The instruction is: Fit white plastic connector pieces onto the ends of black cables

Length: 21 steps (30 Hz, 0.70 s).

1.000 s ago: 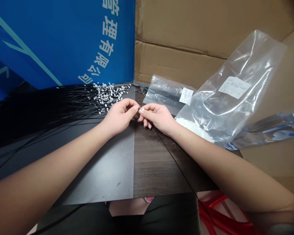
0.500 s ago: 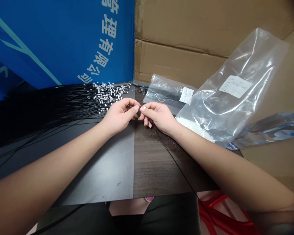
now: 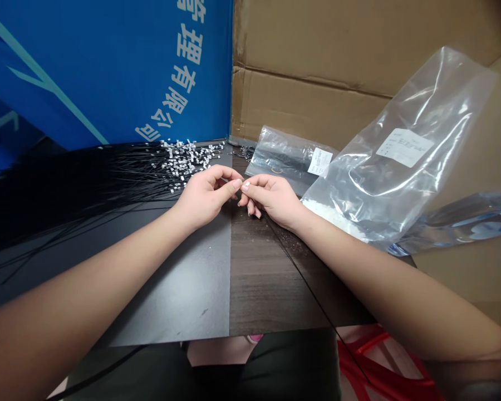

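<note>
My left hand [image 3: 204,196] and my right hand [image 3: 271,199] meet fingertip to fingertip above the dark table [image 3: 250,278], each pinched shut. Between the tips sits something tiny that I cannot make out. A thin black wire [image 3: 313,298] runs from under my right hand toward the table's near edge. To the left lies a big spread of black wires [image 3: 79,178], their ends fitted with small white connectors [image 3: 183,159].
A blue panel with white characters [image 3: 108,67] and a cardboard wall [image 3: 338,67] close off the back. A small clear bag [image 3: 288,159] with dark parts and a large clear bag [image 3: 401,156] with white pieces lie at right. A red stool [image 3: 379,367] shows below.
Both hands stay pinched together at the same spot; the fingertips shifted only slightly. The view drifted a little.
</note>
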Each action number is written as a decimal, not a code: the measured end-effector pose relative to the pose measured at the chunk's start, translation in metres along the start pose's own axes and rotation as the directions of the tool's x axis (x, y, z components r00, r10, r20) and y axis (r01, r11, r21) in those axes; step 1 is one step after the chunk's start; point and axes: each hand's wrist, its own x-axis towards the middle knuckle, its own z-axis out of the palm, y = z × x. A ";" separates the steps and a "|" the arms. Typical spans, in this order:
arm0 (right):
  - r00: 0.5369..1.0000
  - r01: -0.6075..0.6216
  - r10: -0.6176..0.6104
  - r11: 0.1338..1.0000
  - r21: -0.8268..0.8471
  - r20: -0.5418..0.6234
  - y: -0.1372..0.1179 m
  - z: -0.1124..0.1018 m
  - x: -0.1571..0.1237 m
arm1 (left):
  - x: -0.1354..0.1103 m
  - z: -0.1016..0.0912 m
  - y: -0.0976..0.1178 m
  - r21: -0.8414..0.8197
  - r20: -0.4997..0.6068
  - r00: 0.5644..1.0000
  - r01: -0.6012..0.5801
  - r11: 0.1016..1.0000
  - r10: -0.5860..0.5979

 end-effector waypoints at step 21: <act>1.000 0.019 -0.020 0.994 -0.103 -0.008 0.003 0.001 0.000 | -0.004 -0.002 0.013 0.499 0.083 0.921 -0.370 0.784 0.381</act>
